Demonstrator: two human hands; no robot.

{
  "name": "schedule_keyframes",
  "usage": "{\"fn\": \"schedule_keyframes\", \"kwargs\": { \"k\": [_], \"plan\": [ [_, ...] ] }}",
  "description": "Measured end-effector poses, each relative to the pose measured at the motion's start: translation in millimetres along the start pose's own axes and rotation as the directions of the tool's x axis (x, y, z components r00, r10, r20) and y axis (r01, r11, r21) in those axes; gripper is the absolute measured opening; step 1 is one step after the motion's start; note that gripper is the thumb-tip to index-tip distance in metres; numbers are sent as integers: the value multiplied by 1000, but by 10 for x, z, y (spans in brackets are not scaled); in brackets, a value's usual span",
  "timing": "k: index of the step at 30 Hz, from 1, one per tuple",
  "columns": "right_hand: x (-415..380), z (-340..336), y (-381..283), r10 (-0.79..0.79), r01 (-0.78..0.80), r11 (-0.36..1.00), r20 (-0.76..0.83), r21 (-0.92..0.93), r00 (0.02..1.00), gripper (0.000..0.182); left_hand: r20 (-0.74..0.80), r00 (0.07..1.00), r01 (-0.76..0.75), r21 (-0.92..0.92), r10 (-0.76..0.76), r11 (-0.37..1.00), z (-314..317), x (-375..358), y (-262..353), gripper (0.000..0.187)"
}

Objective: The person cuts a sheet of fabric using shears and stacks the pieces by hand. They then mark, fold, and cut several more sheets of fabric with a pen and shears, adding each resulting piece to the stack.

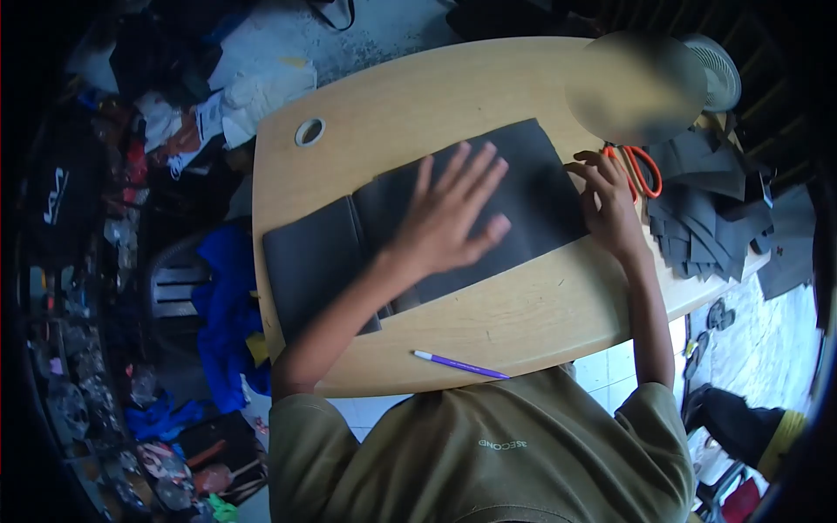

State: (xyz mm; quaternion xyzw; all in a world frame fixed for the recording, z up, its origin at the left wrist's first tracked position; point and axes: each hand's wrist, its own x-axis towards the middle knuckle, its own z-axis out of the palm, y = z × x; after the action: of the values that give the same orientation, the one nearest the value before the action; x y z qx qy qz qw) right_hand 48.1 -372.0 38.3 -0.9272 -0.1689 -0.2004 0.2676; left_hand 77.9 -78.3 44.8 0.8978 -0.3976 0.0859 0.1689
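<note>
A black sheet (532, 192) lies at a slant across the light wooden table, with a crease or overlap near its left part. My left hand (449, 213) is over the middle of this sheet, palm down, fingers spread and thumb out to the side. At the sheet's right edge is my right hand (610, 205), its fingers bent but apart, with the fingertips right at the edge. Orange-handled scissors (645, 170) lie just beyond the right hand, their blades mostly hidden. Near the front edge of the table rests a purple pen (462, 363) with a white end.
A roll of tape (309, 132) sits at the table's (410, 96) back left. Stacked black pieces (697, 209) cover the right side, near a round fan (715, 74). Blue cloth (228, 305) hangs over a chair at the left, beside cluttered shelves.
</note>
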Motion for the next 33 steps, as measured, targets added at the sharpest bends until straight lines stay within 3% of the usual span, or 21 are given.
{"fn": "schedule_keyframes", "kwargs": {
  "k": [2,4,7,10,11,17,33],
  "plan": [
    [131,4,-290,-89,89,996,23,12,996,46,-145,983,114,12,-111,993,-210,-77,-295,59],
    [255,115,-581,-211,207,977,115,48,971,40,-179,954,265,119,-242,957,-360,-241,-590,46],
    [423,420,-918,-374,363,927,253,91,892,38,-109,930,363,127,-350,923,-306,-585,-969,44],
    [530,854,-1045,-418,415,907,269,69,868,46,-54,899,438,146,-435,887,-159,-760,-978,45],
    [543,972,-1045,-372,384,923,355,39,858,54,-30,895,444,158,-445,882,-85,-803,-997,45],
    [515,1156,-1048,-392,452,892,452,-27,801,61,-52,890,453,224,-454,863,-25,-826,-977,46],
    [507,1131,-1107,-372,454,889,481,-63,794,62,-73,890,453,255,-450,854,11,-840,-982,46]
  ]
}}
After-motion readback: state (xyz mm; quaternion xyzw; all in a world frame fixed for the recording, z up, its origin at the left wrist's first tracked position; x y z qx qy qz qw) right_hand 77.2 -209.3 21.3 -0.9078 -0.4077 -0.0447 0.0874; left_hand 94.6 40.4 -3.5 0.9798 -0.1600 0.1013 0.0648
